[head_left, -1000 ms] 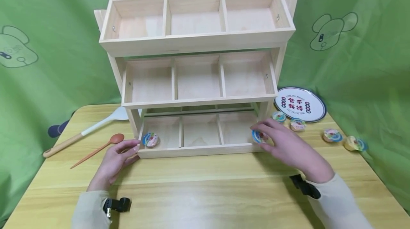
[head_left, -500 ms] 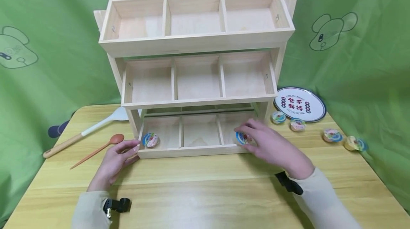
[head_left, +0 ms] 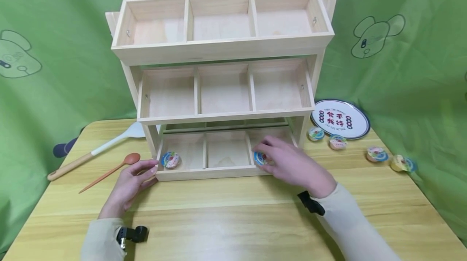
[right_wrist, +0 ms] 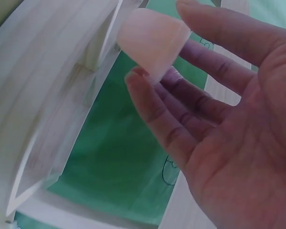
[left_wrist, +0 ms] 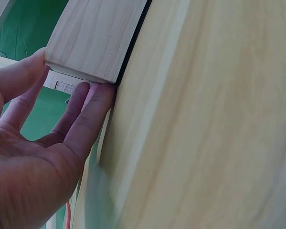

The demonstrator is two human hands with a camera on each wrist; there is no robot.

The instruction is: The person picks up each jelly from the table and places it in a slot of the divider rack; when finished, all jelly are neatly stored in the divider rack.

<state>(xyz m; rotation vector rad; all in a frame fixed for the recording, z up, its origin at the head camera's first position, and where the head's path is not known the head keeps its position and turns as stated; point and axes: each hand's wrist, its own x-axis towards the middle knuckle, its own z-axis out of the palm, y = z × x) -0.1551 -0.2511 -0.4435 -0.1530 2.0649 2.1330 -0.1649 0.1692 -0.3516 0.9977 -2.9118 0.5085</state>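
Observation:
My right hand (head_left: 293, 165) pinches a small jelly cup (head_left: 261, 159) between thumb and fingers. It is at the front of the wooden rack's (head_left: 222, 53) bottom tier, by the divider between the middle and right compartments. The right wrist view shows the cup's pale pink side (right_wrist: 150, 40). A second jelly cup (head_left: 170, 159) sits in the bottom tier's left compartment. My left hand (head_left: 129, 184) holds the left end of that tier. In the left wrist view, the thumb is at one corner of the wooden end (left_wrist: 92, 40) and fingertips at the other.
Several more jelly cups (head_left: 337, 142) lie on the table right of the rack, near an oval plate (head_left: 341, 131) with red characters. On the left lie a white spatula (head_left: 109, 144) with a wooden handle and a reddish-brown spoon (head_left: 131, 158). Green cloth (head_left: 408, 70) hangs behind.
My right hand has moved left with its jelly cup, from the right end of the bottom tier to the divider by the middle compartment. The left hand keeps its place.

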